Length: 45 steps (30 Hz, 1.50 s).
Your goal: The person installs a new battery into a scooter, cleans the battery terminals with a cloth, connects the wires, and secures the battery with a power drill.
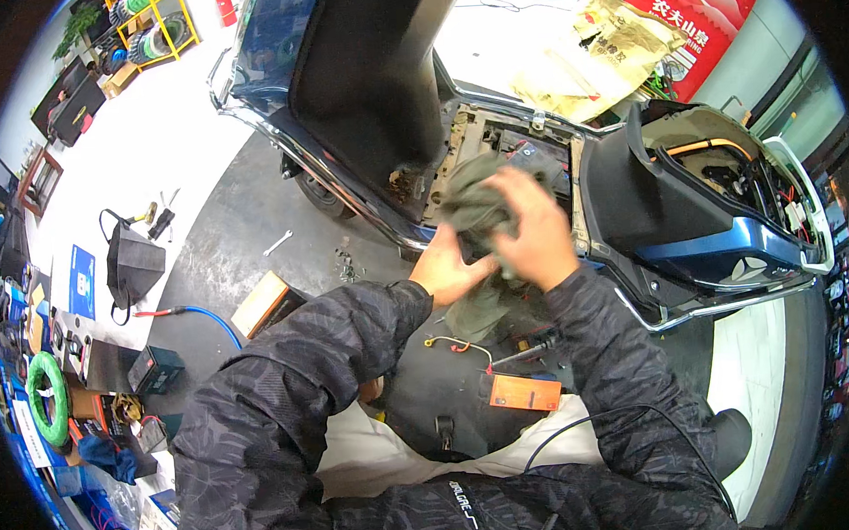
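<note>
A crumpled dark green cloth is between my two hands, above the near edge of a blue electric scooter's open floor compartment. My left hand grips it from the lower left. From the right, my right hand holds the cloth, slightly blurred. Part of the cloth hangs down below my hands. Behind it a battery shows in the compartment. The scooter's black leg shield rises at the upper left of the compartment, and its rear body is at the right.
On the dark floor lie an open-end wrench, loose screws, a cardboard box, a short cable, a screwdriver and an orange box. A black bag and a boxy black battery are at the left.
</note>
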Available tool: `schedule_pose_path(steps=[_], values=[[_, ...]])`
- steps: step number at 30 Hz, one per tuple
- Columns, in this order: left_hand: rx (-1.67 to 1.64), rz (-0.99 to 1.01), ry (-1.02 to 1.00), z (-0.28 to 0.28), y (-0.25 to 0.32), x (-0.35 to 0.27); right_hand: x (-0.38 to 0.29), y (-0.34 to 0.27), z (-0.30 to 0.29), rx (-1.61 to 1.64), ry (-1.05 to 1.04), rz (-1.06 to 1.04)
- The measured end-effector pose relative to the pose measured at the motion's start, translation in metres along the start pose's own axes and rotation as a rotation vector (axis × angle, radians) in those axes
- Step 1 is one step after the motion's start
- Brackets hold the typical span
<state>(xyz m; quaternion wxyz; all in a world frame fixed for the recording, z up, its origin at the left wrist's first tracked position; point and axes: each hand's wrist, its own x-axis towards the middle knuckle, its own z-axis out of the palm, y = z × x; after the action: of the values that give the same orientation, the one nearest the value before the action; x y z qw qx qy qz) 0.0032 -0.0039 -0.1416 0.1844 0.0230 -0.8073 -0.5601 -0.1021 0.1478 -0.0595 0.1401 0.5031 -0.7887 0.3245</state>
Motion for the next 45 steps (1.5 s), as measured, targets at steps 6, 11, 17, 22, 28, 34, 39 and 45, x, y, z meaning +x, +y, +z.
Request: schedule_pose_path(steps=[6,11,17,22,28,34,39,45], values=[[0.043,-0.120,0.112,0.007,0.012,0.003,0.043,0.061,-0.025,-0.064,0.082,0.273],[0.297,0.086,0.065,0.020,-0.011,0.007,0.006,0.005,0.007,0.022,-0.145,-0.214],[0.089,-0.079,0.187,0.019,-0.009,0.001,0.043,0.045,0.004,-0.084,-0.090,-0.042],[0.160,-0.084,0.179,0.016,-0.003,0.005,0.070,0.073,-0.011,-0.061,0.013,0.213],[0.458,0.179,0.129,0.021,-0.007,0.002,0.008,-0.007,0.028,-0.065,-0.126,-0.224],[0.182,-0.119,0.160,0.015,0.005,0.001,0.078,0.057,-0.024,-0.030,-0.073,0.410],[0.644,-0.085,-0.272,0.016,-0.026,0.002,0.013,-0.013,0.024,-0.020,-0.069,-0.264],[0.112,-0.037,0.179,0.017,-0.013,0.004,0.040,0.051,0.006,-0.103,0.008,0.134]])
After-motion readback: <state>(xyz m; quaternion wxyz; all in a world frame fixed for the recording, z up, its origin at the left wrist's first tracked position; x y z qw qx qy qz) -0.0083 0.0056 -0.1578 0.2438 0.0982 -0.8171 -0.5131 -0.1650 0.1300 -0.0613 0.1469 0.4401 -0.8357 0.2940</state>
